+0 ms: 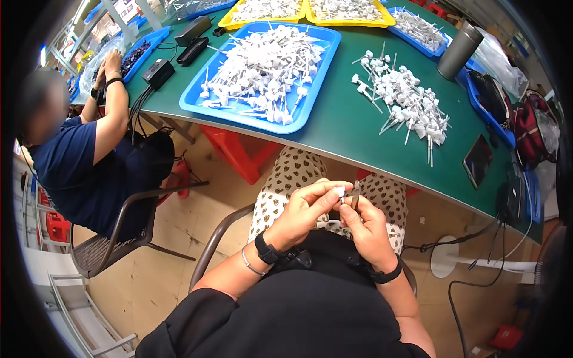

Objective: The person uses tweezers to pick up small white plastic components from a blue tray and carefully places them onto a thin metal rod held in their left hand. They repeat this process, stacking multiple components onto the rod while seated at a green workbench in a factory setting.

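Above my lap, my left hand [308,209] pinches a small white plastic part [340,191] between thumb and fingertips. Close against it, my right hand [366,227] is closed on a thin, flat blade-like tool [356,194], brownish and partly hidden by the fingers. Both hands meet at the white part. Ahead on the green table [346,128] lies a loose heap of white plastic parts with thin stems [412,104]. To its left, a blue tray [190,98] is piled with similar parts.
Yellow trays [239,25] and another blue tray [444,49] of white parts line the far side. A grey metal tumbler [459,52], a phone [477,161] and bags [534,131] are at right. Black adapters [158,73] lie at left, near a seated co-worker [89,149].
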The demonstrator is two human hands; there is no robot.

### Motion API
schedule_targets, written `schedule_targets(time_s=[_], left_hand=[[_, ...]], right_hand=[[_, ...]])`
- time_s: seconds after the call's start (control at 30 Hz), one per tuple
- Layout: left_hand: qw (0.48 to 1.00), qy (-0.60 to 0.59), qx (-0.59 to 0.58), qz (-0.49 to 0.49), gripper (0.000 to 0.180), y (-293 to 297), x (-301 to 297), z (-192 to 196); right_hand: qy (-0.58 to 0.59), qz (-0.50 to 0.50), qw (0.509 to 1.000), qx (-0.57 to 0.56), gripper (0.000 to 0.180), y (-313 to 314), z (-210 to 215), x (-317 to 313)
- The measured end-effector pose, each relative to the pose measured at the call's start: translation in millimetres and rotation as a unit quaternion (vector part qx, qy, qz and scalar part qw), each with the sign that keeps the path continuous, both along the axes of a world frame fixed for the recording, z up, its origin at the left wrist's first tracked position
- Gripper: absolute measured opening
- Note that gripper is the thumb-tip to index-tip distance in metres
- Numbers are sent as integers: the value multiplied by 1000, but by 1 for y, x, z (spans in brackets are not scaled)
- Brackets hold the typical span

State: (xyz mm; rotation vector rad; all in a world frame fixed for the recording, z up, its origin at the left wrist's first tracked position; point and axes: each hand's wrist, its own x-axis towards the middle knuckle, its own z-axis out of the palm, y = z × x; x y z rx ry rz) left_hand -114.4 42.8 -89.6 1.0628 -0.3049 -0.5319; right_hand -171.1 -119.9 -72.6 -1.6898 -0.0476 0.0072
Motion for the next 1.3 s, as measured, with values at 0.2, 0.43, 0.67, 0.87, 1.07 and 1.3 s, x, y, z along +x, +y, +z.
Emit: schedule_targets(time_s=[0.2, 0.43, 0.67, 0.87, 1.07, 1.3], left_hand=[[986, 147, -61, -51, 27, 2, 5, 3], [968, 209, -111, -86, 16, 3, 3, 7], [969, 199, -112, -94, 19, 3, 1, -7], [996, 34, -64, -50, 19, 1, -3, 10], [999, 31, -27, 11, 20, 16, 5, 13], [998, 58, -9, 14, 25, 13, 8, 5]], right_hand=[[16, -1, 1000, 13, 16, -3, -9, -3], [-45, -51, 995, -74, 15, -1, -14, -2], [-50, -35, 997, -42, 22, -2, -18, -1], [-33, -15, 999, -6, 28, 1, -11, 3], [-207, -90, 969, -97, 24, -4, 13, 4], [-244, -138, 955, 94, 44, -21, 31, 4]])
